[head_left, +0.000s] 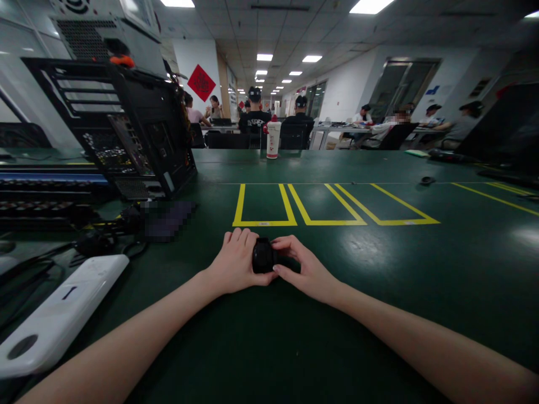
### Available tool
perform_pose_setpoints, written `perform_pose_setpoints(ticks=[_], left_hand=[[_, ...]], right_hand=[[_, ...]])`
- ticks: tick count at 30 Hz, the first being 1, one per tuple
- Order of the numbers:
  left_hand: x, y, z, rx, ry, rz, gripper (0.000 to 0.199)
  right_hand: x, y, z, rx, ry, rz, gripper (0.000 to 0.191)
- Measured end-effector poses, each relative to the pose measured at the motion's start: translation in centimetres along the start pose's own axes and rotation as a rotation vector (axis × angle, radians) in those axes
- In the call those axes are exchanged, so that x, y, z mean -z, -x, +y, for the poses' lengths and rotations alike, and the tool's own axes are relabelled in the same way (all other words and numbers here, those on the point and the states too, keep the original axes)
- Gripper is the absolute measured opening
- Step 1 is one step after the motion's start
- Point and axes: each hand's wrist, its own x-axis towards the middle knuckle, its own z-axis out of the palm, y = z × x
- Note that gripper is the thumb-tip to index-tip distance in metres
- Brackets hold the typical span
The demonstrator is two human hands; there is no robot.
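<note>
A small, glossy black rounded object (263,258) is between my two hands, just above or on the green table (269,348); I cannot make out its exact kind. My left hand (238,261) wraps round its left side, thumb below and fingers behind. From the right, my right hand (305,269) grips the object's edge between thumb and fingertips. Part of the object is hidden by the fingers. Beyond the hands, yellow tape (269,223) marks out several open-topped boxes on the tabletop.
At the left stand a black open computer case (147,134), tangled cables (113,230) and a long white device (63,308). A white and red cup (273,139) stands at the far edge. A small dark round item (427,180) lies far right. Several people sit beyond.
</note>
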Motion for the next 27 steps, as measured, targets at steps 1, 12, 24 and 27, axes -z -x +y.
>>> perform_pose_setpoints(ticks=[1, 12, 24, 27], left_hand=[[0.01, -0.01, 0.00, 0.000, 0.003, -0.001, 0.064], [-0.14, -0.01, 0.03, 0.002, 0.006, 0.005, 0.064], [-0.04, 0.02, 0.00, 0.000, 0.001, 0.002, 0.063], [-0.05, 0.00, -0.01, -0.002, -0.004, 0.002, 0.065]], right_hand=[[0.01, 0.04, -0.01, 0.001, 0.011, 0.010, 0.028], [-0.11, -0.10, 0.03, -0.040, 0.029, -0.001, 0.037], [-0.06, -0.06, -0.06, -0.024, 0.016, 0.023, 0.027], [-0.04, -0.11, -0.04, -0.057, 0.012, 0.003, 0.035]])
